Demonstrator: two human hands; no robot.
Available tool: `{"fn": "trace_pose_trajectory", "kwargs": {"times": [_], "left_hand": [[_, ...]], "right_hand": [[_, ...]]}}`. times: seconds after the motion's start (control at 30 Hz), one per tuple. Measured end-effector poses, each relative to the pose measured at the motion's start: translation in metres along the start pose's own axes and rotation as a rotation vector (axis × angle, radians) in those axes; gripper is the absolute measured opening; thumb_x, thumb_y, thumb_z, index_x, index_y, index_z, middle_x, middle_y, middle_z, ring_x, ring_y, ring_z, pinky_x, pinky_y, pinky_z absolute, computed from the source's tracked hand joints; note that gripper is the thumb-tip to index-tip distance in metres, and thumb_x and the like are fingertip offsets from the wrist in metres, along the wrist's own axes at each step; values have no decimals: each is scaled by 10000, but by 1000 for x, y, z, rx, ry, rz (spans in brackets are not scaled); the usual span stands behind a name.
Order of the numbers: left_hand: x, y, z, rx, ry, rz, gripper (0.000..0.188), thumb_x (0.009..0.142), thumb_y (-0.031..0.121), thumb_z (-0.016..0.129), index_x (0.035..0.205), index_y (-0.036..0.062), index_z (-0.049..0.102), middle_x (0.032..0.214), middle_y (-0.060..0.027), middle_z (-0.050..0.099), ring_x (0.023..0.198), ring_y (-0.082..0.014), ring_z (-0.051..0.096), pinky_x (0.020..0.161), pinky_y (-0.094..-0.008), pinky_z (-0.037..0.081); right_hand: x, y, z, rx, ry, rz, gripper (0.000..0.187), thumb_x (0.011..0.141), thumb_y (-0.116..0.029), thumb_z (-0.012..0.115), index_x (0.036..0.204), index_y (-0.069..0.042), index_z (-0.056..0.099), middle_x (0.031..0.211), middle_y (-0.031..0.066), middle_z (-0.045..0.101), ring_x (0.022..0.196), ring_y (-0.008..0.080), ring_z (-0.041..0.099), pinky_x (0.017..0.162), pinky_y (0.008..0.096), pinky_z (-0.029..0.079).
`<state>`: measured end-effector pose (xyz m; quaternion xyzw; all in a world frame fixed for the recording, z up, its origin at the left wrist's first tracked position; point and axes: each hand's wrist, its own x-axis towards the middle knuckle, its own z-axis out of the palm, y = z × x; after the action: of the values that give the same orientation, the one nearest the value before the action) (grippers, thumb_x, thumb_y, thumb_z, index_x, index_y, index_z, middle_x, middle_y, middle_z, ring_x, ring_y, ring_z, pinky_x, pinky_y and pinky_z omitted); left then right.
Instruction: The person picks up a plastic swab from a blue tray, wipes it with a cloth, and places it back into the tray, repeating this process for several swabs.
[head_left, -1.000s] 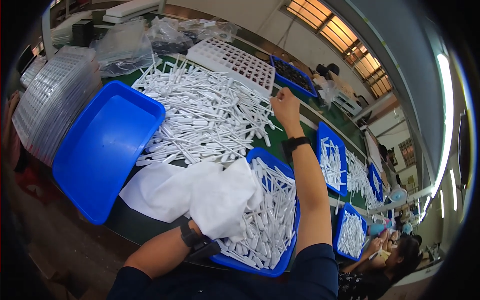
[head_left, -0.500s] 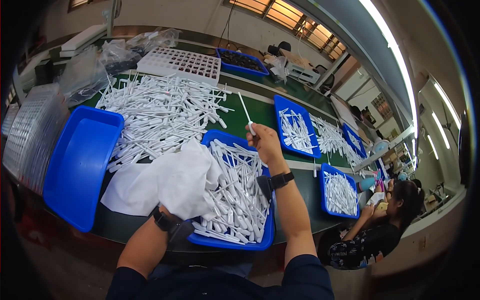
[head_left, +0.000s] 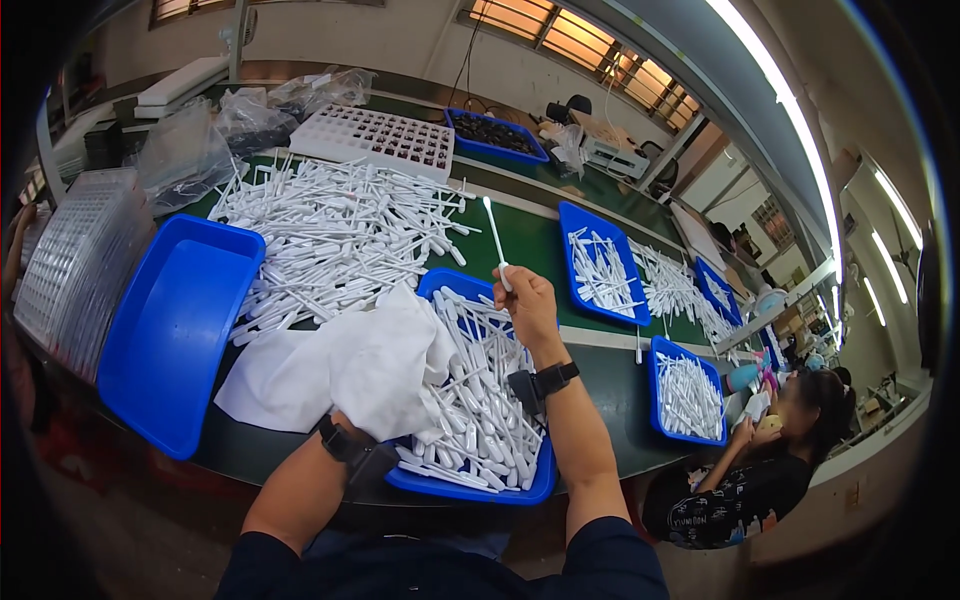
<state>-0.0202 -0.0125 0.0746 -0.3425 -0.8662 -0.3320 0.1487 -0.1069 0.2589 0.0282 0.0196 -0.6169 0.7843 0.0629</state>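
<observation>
In my right hand (head_left: 528,303) is one slim white plastic stick (head_left: 495,230), pinched at its lower end and pointing upward. The hand is raised over the far edge of a blue tray (head_left: 474,492) heaped with similar white sticks (head_left: 480,400), many with a thicker, rounded end. A crumpled white cloth (head_left: 375,350) covers my left hand (head_left: 340,420), which is beside the tray's left side; its fingers are hidden. The cloth spreads left over the dark table edge and overlaps part of the tray.
A large loose pile of white sticks (head_left: 330,240) lies beyond the cloth. At left stand a bare blue tray (head_left: 170,340) and stacked clear plastic trays (head_left: 85,260). Further blue trays of sticks (head_left: 605,265) are at right, near a seated co-worker (head_left: 740,490). A white partitioned tray (head_left: 370,140) lies behind.
The view has shifted slightly, so everything appears a little further right. My right hand still holds the stick, now more upright and a bit lower. The cloth still covers my left hand.
</observation>
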Motion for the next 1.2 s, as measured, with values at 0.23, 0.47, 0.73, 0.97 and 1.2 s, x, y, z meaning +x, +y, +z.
{"fn": "trace_pose_trajectory", "kwargs": {"times": [0.23,0.47,0.73,0.97,1.2], "left_hand": [[-3,-5,0,-90,40,37,505,522,212,822,924,46,566,961,-166,556,901,-373,562,764,-446,462],[3,-1,-6,135,377,107,506,569,236,830,984,52,605,943,-143,593,856,-340,601,729,-439,505],[-21,-21,37,-75,293,-90,501,595,204,826,1011,37,604,934,-150,611,874,-376,615,736,-448,501],[-18,-18,18,34,333,13,531,644,219,816,1096,15,623,960,-169,630,906,-373,631,779,-449,516],[-35,-37,49,47,172,-4,621,643,228,822,1177,-5,606,1028,-189,646,968,-391,635,857,-466,520]], "right_hand": [[-3,-4,3,-34,-73,45,237,1015,-201,631,992,29,684,753,59,634,629,122,581,606,261,494],[-45,-22,38,-244,-464,228,225,1026,-199,624,966,13,667,777,39,649,663,98,597,635,252,502],[-84,-23,89,-453,-464,180,246,1048,-211,592,982,18,650,771,13,653,670,82,586,640,253,490],[-101,-16,96,-848,-440,-5,255,1016,-215,602,1016,38,639,742,102,677,627,197,620,624,324,500],[-101,-42,70,-906,-561,69,248,989,-197,622,1064,28,695,698,53,658,644,120,614,611,285,492]]}}
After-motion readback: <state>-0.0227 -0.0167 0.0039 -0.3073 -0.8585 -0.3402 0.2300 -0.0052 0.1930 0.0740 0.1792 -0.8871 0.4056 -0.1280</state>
